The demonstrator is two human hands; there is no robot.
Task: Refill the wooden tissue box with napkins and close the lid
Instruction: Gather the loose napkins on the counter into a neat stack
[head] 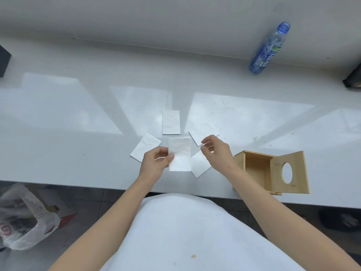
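Note:
Several folded white napkins lie on the grey counter [78, 145] in front of me. My left hand [154, 163] pinches the left edge of the middle napkin [180, 155], holding it a little above the counter. My right hand [216, 151] hovers over the right-hand napkins with its fingers apart and nothing in them. Other napkins rest behind [171, 122], at the left [145, 146], at the back right [203, 132] and at the lower right [199, 164]. The wooden tissue box [254, 167] stands at the right with its lid [289, 172], which has an oval hole, swung open; the inside looks empty.
A blue plastic bottle [268, 48] stands at the back right against the wall. A dark object [353, 77] sits at the far right edge, another [4, 61] at the far left. A plastic bag [21, 218] lies on the floor below the counter's front edge.

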